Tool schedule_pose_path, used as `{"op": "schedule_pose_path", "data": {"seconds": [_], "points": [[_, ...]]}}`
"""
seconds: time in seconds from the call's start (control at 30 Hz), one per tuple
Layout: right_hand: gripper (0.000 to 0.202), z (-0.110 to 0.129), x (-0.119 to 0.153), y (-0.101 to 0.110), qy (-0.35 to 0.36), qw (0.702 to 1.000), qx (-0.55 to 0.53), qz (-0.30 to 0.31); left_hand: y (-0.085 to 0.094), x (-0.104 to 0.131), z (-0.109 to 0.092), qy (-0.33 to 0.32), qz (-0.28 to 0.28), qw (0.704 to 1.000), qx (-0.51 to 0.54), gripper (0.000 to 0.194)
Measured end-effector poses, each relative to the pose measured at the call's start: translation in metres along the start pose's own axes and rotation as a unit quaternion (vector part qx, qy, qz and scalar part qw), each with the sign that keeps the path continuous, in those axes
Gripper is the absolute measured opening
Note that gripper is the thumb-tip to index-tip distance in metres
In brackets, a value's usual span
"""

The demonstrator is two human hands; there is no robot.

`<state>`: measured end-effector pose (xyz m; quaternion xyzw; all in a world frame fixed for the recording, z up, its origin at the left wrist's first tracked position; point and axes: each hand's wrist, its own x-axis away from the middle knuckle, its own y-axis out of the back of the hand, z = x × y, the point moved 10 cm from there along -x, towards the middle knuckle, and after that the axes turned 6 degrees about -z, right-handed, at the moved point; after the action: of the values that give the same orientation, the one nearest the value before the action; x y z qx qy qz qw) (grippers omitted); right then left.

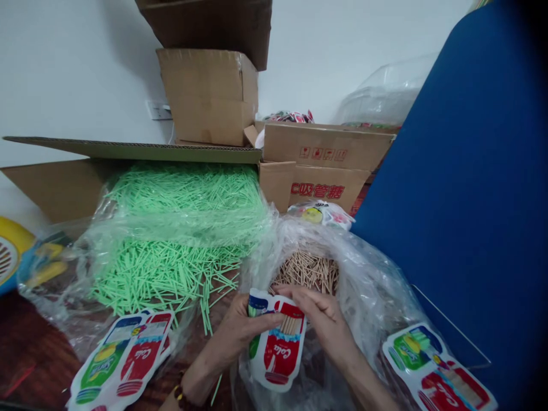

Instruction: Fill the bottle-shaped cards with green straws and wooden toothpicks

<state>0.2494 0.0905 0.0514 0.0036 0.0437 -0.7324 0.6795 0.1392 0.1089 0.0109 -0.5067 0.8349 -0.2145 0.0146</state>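
Far left, a rounded yellow-and-blue plastic object (12, 245) stands at the edge of a dark reddish-brown table (36, 337). Just in front lies an overlapping pile of flat, jar-shaped plastic pouches (117, 362), printed green with a lemon on one side and red with "Cola" on the other; their windows appear to hold no sticks, so these are judged not yet filled. Behind the pile, a heap of thin pale-green sticks (175, 260) spills from a clear plastic liner and an open brown cardboard box; ample stock remains.

At centre, the left hand (240, 328) pinches a like green-and-red jar-shaped pouch (282, 357), its thumb across the front. Green sticks show at the pouch's upper left and tan ones in its red half: both kinds are present, and this pouch is judged close to full, though whether the count is complete cannot be told. Just behind it, a smaller heap of short tan-brown sticks (308, 271) lies in a crumpled clear plastic bag (370, 279). The right hand (323, 319) rests at the pouch's upper right edge, fingers bent and close together; whether they pinch anything cannot be told.

Far right, beside a large blue panel (458, 194), lies a single matching pouch (440, 368) showing green and tan contents; it is judged filled.
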Motion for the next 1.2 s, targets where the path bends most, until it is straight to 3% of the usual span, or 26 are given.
{"op": "schedule_pose_path", "data": {"seconds": [0.07,0.2,0.4,0.6,0.67,0.77,0.83,0.9,1.0,1.1,1.2], "points": [[0.031,0.003,-0.003,0.003,0.000,1.000,-0.014,-0.013,0.001,-0.001,-0.001,0.000,-0.005,1.000,-0.001,0.016],[0.033,-0.001,-0.007,-0.003,-0.012,1.000,-0.024,0.015,0.001,-0.002,-0.003,0.002,-0.008,1.000,0.008,0.016],[0.033,0.012,-0.010,-0.003,0.038,0.998,0.045,0.025,0.004,0.000,-0.015,-0.019,-0.033,0.999,0.027,0.015],[0.034,0.026,-0.011,-0.004,0.013,1.000,-0.014,0.011,-0.005,0.007,-0.023,-0.013,-0.017,1.000,0.022,0.017],[0.032,0.030,-0.016,0.004,0.019,0.998,-0.060,-0.022,-0.004,0.008,-0.024,-0.011,-0.028,0.999,0.024,0.019],[0.028,0.038,-0.024,0.040,0.071,0.972,-0.162,-0.152,0.001,0.010,-0.024,-0.008,-0.048,0.999,0.024,0.021],[0.027,0.041,-0.026,0.059,0.100,0.967,-0.128,-0.198,0.004,0.011,-0.024,-0.010,-0.058,0.998,0.027,0.020],[0.029,0.041,-0.025,0.063,0.112,0.975,-0.007,-0.192,0.007,0.012,-0.025,-0.021,-0.065,0.997,0.031,0.020],[0.034,0.028,-0.015,0.046,0.076,0.988,0.067,-0.121,0.007,0.013,-0.027,-0.031,-0.062,0.997,0.031,0.021],[0.033,0.007,0.004,0.007,-0.014,0.999,-0.049,-0.004,0.002,0.013,-0.029,-0.047,-0.056,0.997,0.028,0.019],[0.035,-0.005,0.018,-0.018,-0.078,0.986,-0.146,0.021,0.001,0.014,-0.031,-0.059,-0.068,0.995,0.030,0.018]]}}
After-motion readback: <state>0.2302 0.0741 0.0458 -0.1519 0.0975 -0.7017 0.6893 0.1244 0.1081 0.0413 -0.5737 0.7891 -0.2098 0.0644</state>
